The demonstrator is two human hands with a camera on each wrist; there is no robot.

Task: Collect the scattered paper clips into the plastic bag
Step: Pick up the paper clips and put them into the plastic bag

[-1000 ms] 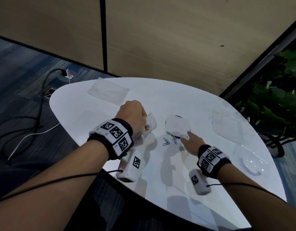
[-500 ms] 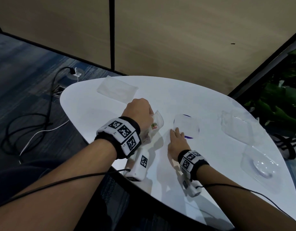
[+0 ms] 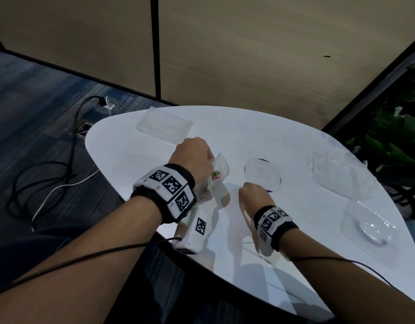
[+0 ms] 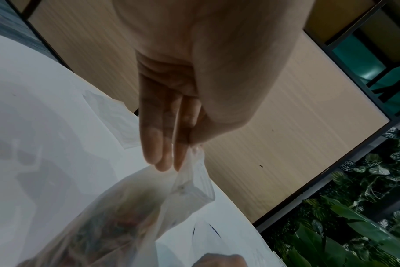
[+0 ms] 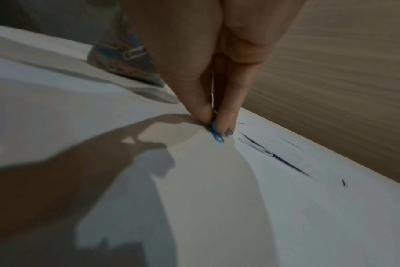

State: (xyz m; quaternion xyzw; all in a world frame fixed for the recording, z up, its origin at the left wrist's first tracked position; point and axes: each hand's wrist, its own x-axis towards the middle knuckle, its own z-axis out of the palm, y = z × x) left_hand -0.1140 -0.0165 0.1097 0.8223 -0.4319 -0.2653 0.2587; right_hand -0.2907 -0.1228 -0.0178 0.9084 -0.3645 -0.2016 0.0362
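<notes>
My left hand holds a clear plastic bag up off the white table, with coloured paper clips in its bottom. In the left wrist view, thumb and fingers of the left hand pinch the bag's rim. My right hand is just right of the bag, fingertips down on the table. In the right wrist view the right hand pinches blue paper clips against the tabletop. A pale clip lies blurred just beyond them. The bag shows behind.
Flat clear bags lie at the far left, beyond my right hand and at the right. A clear plastic dish sits near the right edge. A white tagged device hangs under my left wrist. Cables cross the floor.
My right hand slid left from the flat clear bag onto the loose clips, lay flat over them, and now its fingers have curled to pinch them. The left hand kept hold of the bag.
</notes>
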